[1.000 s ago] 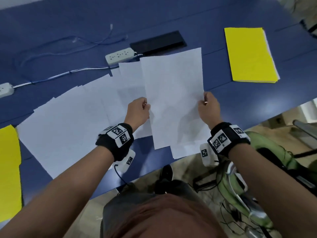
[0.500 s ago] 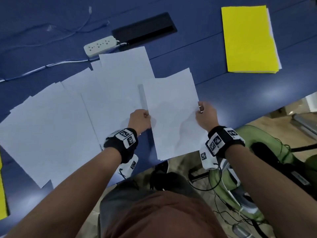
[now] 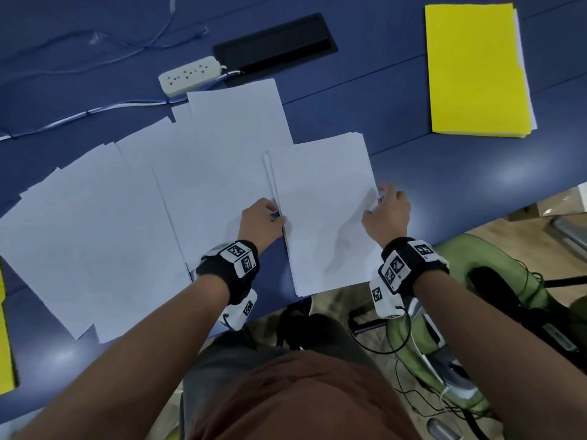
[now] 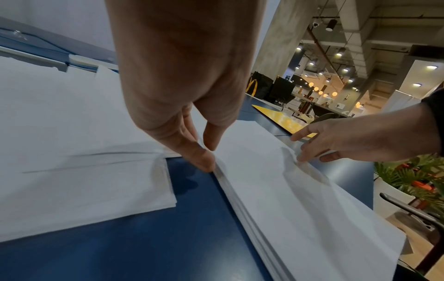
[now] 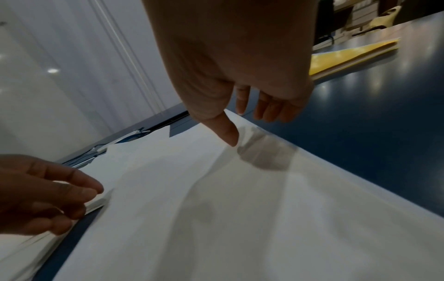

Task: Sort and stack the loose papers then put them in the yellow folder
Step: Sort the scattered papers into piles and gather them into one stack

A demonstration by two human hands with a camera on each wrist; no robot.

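**Both hands at the long edges of a paper stack**

Left hand (image 3: 262, 222): thumb and forefinger set against the left long edge of the paper stack (image 3: 324, 214). In the left wrist view the fingertips (image 4: 204, 161) meet the layered sheet edges where they touch the table; fingers bent, whether they pinch sheets or merely press the edge cannot be told.

Right hand (image 3: 386, 214): at the right long edge of the same stack. Thumb (image 5: 229, 133) points down onto the top sheet near the edge, which ripples under it; the other fingers hang loosely apart just beyond the edge, over the table. No closed grip visible.

Paper stack: lies flat on the blue table (image 3: 460, 185), near edge overhanging the table's front edge; sheets slightly fanned along the left side.

Loose papers (image 3: 104, 223): spread in overlapping sheets to the left of the stack, partly under its far left corner.

Yellow folder (image 3: 476, 68): closed, flat on the table, far right, well apart from the stack.

Also present: white power strip (image 3: 190, 76) and a black cable hatch (image 3: 274, 41) beyond the papers; a second yellow item (image 3: 4, 338) at the left margin.
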